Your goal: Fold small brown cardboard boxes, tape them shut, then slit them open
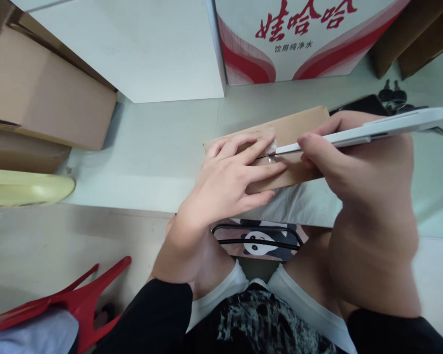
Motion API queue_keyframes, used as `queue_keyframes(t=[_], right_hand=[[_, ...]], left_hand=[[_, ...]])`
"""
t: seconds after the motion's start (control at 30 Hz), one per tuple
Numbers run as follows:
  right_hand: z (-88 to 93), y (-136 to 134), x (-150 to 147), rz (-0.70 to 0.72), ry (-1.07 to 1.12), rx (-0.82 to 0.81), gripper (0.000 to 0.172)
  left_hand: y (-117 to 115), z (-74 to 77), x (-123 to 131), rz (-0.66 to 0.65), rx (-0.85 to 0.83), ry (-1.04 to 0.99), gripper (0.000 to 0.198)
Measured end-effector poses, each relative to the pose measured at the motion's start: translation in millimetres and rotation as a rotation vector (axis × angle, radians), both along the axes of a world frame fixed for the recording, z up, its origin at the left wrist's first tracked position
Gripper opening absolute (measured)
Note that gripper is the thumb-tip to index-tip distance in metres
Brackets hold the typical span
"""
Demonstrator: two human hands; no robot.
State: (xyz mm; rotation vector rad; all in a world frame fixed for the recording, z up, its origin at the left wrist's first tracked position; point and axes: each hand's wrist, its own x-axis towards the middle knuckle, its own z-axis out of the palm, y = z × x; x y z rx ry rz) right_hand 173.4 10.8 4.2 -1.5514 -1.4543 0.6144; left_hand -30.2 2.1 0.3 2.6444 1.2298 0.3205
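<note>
A flat brown cardboard box (295, 125) lies in front of me on the pale surface, with clear tape (268, 135) across its middle. Over its left half my left hand (232, 174) is spread flat, fingers apart, pressing on the top. My right hand (354, 157) is closed around a white utility knife (372, 132). The blade end points left and touches the seam at the tape, between the fingers of my left hand. Part of the box is hidden under both hands.
Behind stand a white panel (151, 54) and a red-and-white carton (291, 64). Cardboard boxes (47, 93) and a yellow object (29, 187) are at left. Keys (393, 96) lie by a black flat object (362, 105) at right. A red stool (77, 305) stands lower left.
</note>
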Motion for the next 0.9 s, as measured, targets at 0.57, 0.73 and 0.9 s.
queue_keyframes(t=[0.57,0.73,0.9], right_hand=[[1.6,-0.4,6.6,0.045,0.068,0.028,0.02],[1.6,0.5,7.8,0.048,0.032,0.01,0.019],[1.6,1.2,7.3,0.088,0.054,0.022,0.019]], left_hand=[[1.0,1.5,0.2,0.007,-0.022,0.004,0.045],[1.0,1.4,0.3,0.002,-0.012,-0.007,0.045],[0.3,2.4,1.0,0.019,-0.033,0.007,0.045]])
